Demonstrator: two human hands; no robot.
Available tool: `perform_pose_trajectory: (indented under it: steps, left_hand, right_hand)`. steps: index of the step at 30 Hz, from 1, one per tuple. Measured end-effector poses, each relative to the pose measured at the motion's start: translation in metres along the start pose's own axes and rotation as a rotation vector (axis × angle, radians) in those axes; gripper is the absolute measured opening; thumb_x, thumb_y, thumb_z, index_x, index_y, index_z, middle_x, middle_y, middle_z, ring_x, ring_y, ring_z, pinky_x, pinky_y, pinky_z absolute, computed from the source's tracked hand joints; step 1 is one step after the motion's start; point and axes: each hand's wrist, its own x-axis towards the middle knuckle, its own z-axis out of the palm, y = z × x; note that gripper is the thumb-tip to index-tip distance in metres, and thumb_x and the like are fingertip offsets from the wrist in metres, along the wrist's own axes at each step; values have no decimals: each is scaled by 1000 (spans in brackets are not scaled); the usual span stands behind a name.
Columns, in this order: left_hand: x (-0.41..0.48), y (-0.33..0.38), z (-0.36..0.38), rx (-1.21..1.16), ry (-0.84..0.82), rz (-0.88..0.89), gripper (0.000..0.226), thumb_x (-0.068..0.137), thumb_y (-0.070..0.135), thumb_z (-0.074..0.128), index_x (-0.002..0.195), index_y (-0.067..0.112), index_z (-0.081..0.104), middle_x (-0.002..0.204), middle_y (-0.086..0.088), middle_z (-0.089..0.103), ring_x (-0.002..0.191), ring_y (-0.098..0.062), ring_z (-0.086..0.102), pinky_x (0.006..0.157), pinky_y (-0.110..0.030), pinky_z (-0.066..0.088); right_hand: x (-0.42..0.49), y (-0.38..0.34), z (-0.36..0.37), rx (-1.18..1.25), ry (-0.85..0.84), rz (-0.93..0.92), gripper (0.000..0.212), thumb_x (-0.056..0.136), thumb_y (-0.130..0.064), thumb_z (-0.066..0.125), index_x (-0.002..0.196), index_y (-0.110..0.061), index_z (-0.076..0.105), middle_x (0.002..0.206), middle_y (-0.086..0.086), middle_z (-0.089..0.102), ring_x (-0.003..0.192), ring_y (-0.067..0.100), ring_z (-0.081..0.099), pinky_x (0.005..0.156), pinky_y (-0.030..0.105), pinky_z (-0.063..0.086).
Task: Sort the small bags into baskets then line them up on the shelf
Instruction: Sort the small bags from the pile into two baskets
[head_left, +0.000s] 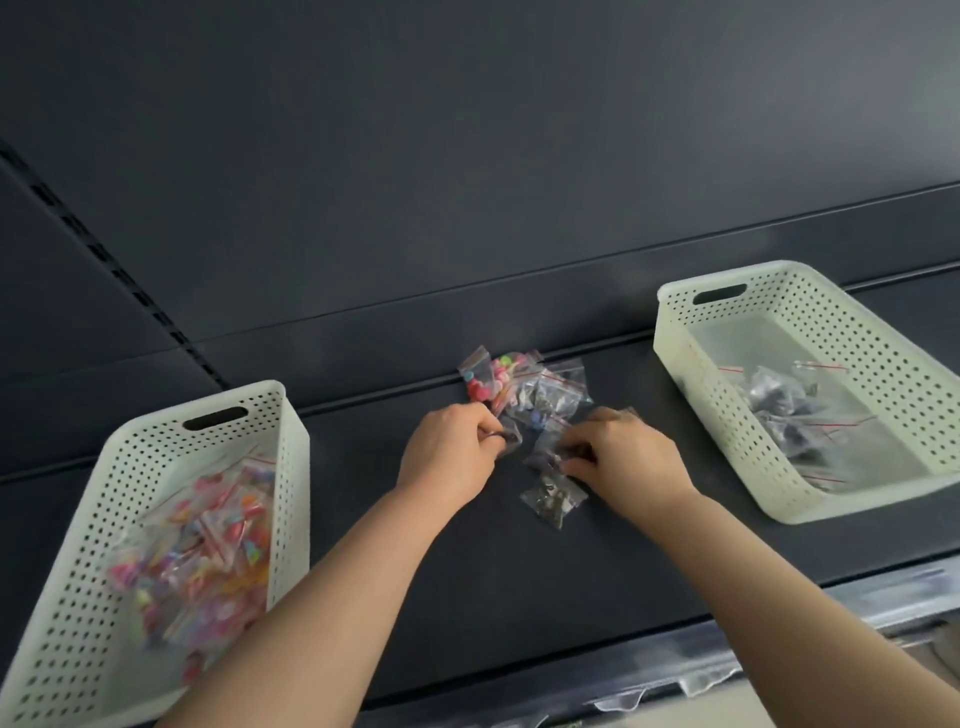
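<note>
Well, the dark shelf (519, 613) runs the full width in front of the person, with a white perforated basket at each end. The left basket (67, 597) holds bags of bright pink and orange pieces, and the right basket (857, 353) holds bags of dark, silvery ones. Between them both hands work at the unsorted heap. The left hand (449, 457) has thumb and fingers curled, pinching a small dark bag (508, 439) at the heap's near edge. The right hand (628, 457) has its fingers bent down onto a grey-filled bag (545, 451) and seems to grip it by the edge, though blur hides the exact hold. The pile of small bags (524, 387) lies mid-shelf, well apart from both baskets, colourful and dark ones mixed and overlapping. A loose bag (553, 499) sits just below the right hand. These zip pouches look light, limp and slick, their contents free to shift, so I'd pinch one at the flat top near the red seal line, or at a corner, and peel it off its neighbours rather than press down on the lumpy middle.
</note>
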Motion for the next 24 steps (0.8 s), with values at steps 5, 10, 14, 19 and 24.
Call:
perform_pose_trajectory:
  steps: [5, 10, 14, 19, 24]
  left_hand:
    - [-13, 7, -5, -97, -29, 6, 7, 88, 30, 68, 94, 32, 72, 88, 14, 68, 87, -9, 64, 77, -34, 56]
    - [-15, 29, -7, -197, 66, 56, 10, 88, 30, 69, 97, 27, 73, 85, 12, 70, 84, -9, 65, 76, -31, 56]
    - [-8, 71, 3, -332, 73, 146, 12, 87, 24, 70, 98, 22, 74, 78, 16, 65, 75, -3, 63, 77, -29, 56]
    - [-4, 139, 26, -353, -17, 278, 6, 87, 28, 69, 92, 29, 73, 73, 18, 65, 70, -2, 62, 69, -25, 53]
    - [-4, 190, 54, -291, -89, 378, 14, 90, 23, 65, 99, 26, 76, 94, 12, 72, 87, -7, 64, 82, -29, 54]
  right_hand:
    - [6, -5, 1, -42, 95, 29, 11, 88, -36, 60, 87, -32, 70, 95, -9, 62, 93, 18, 61, 63, 27, 41]
    - [-11, 0, -36, 35, 426, 36, 9, 90, -31, 60, 87, -29, 68, 90, -5, 61, 74, 22, 62, 52, 26, 36]
    - [-26, 41, -73, 3, 602, 180, 15, 94, -30, 55, 95, -27, 69, 93, -3, 62, 73, 30, 62, 54, 30, 42]
    - [-59, 105, -88, -3, 520, 387, 25, 96, -19, 47, 105, -28, 69, 111, -5, 62, 84, 27, 63, 60, 31, 44]
    - [-80, 127, -95, -7, 519, 479, 31, 95, -16, 44, 108, -33, 67, 112, -8, 62, 89, 22, 62, 62, 30, 45]
